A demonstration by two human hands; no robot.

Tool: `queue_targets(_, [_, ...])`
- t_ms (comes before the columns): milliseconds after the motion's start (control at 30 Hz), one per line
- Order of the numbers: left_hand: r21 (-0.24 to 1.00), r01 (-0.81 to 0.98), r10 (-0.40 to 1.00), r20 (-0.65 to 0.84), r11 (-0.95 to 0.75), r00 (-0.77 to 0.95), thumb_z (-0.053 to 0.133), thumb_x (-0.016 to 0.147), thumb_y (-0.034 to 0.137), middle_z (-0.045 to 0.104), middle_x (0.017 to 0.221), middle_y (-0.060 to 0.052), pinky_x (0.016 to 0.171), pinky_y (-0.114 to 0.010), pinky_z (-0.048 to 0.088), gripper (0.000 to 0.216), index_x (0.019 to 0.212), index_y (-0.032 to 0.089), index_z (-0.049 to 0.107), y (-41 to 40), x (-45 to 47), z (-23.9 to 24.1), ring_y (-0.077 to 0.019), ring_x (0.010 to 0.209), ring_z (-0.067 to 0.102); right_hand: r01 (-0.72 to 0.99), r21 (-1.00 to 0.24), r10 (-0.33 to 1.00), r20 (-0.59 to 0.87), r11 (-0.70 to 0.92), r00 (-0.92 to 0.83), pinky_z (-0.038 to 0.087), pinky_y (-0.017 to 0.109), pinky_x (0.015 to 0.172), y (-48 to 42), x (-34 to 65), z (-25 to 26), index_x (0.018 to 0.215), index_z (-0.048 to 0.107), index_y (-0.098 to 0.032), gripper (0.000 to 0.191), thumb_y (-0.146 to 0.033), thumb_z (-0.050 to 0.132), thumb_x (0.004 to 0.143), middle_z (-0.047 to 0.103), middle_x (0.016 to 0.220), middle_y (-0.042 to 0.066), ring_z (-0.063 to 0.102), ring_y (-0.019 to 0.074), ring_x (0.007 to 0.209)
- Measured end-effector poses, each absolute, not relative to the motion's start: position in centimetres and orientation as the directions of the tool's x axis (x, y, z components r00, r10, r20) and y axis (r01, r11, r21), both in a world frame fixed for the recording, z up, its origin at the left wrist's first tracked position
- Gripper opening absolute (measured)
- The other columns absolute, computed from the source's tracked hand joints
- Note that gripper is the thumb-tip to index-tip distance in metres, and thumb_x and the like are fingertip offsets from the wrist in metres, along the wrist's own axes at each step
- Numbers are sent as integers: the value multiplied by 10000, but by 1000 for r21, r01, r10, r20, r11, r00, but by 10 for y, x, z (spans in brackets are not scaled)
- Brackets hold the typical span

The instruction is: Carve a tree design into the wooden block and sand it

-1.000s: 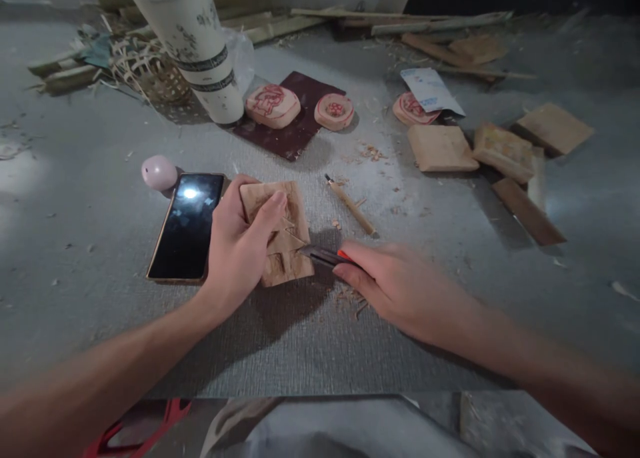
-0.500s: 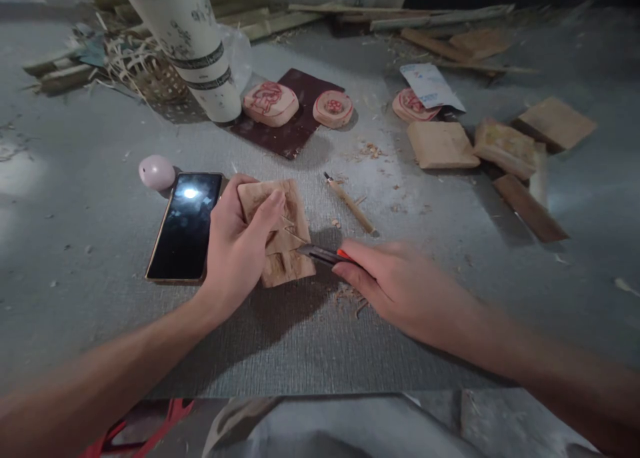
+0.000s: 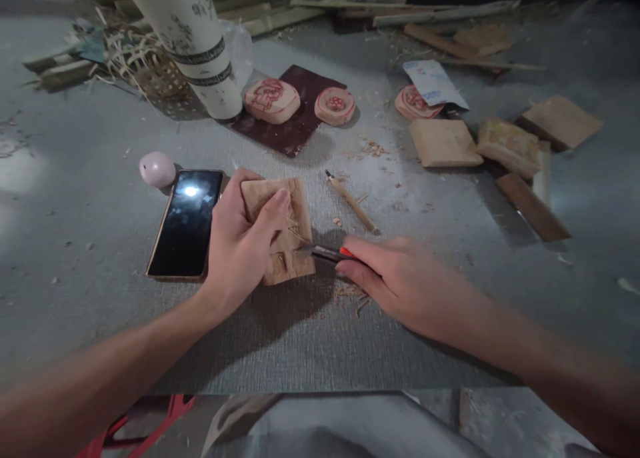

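Note:
A pale wooden block (image 3: 290, 231) with carved lines lies on the grey table in front of me. My left hand (image 3: 240, 245) grips it from the left, thumb across its top face. My right hand (image 3: 395, 281) is closed round a carving knife (image 3: 325, 252) with an orange mark on its handle. The blade tip rests on the block's right side. Fine wood shavings (image 3: 350, 295) lie under my right hand.
A phone (image 3: 186, 222) lies left of the block, a pink egg-shaped object (image 3: 157, 169) behind it. A small chisel (image 3: 351, 202), a dark mat (image 3: 295, 121) with carved stamps (image 3: 273, 100), a tall cup (image 3: 195, 45), and wood blanks (image 3: 445, 143) at the right lie further back.
Hands and block stay nearly in place; the knife tip has crept slightly left along the block. The view has shifted a little.

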State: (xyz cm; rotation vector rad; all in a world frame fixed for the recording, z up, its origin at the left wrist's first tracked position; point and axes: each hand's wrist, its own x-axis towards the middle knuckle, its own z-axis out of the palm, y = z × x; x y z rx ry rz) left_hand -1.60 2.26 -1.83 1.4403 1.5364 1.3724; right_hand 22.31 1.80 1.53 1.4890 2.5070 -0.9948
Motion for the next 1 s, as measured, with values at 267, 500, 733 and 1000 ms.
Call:
queue_targets(267, [942, 312, 964, 188, -123, -188, 769, 1008, 341, 515, 709, 39, 599, -327, 400, 245, 874, 254, 583, 22, -13, -13, -160, 663, 470, 796, -502, 732, -391, 339, -558, 260, 370, 708, 20, 226, 15, 930, 595, -248, 386, -514, 432, 1156, 618, 793, 13, 506, 191, 737])
queue_targets(500, [944, 310, 970, 173, -114, -169, 782, 1000, 390, 502, 708, 43, 595, -338, 380, 284, 862, 251, 577, 22, -14, -16, -155, 648, 441, 809, -453, 750, -366, 374, -551, 229, 373, 677, 20, 225, 13, 950, 634, -242, 388, -509, 444, 1157, 612, 758, 7, 465, 176, 675])
queue_targets(733, [945, 297, 977, 175, -133, -120, 773, 998, 357, 505, 670, 49, 549, -326, 394, 263, 863, 265, 567, 20, -10, -13, -153, 604, 462, 832, -449, 722, -450, 326, -525, 263, 338, 656, 18, 229, 15, 988, 708, -259, 408, -537, 459, 1156, 631, 816, 31, 551, 206, 759])
queue_targets(1000, [952, 264, 964, 206, -158, -167, 809, 1019, 472, 509, 743, 27, 607, -329, 409, 321, 894, 265, 597, 24, -17, -17, -166, 667, 471, 807, -457, 688, -448, 374, -572, 290, 324, 641, 18, 232, 18, 971, 731, -275, 453, -587, 457, 1152, 601, 782, 37, 579, 230, 767])
